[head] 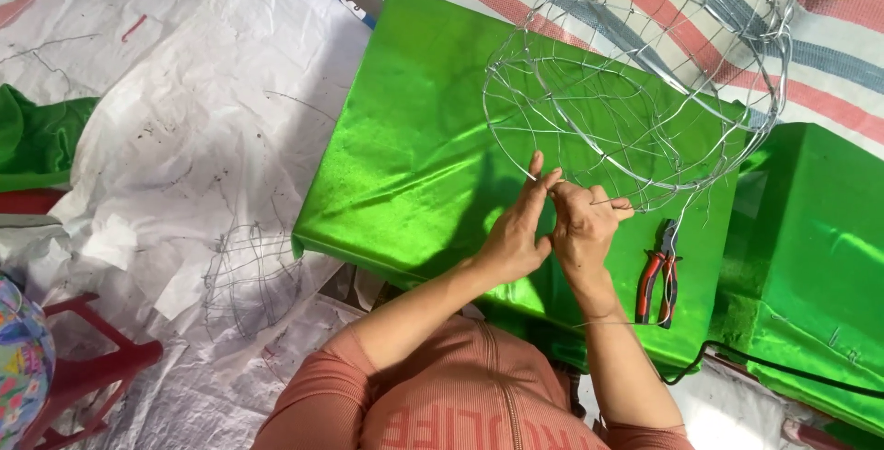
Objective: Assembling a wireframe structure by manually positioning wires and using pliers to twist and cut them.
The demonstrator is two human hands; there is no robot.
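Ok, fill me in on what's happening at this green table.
A person in a salmon top works with both bare hands at the near rim of a round wire frame that sits on a table draped in shiny green cloth. The left hand and right hand are pressed close together, pinching thin wire at the rim. Red-handled pliers lie unused on the cloth just right of the hands. A smaller wire frame lies on the white sheeting at left.

Both hands, left hand and right hand, pinch the wire frame rim over green cloth, pliers beside.
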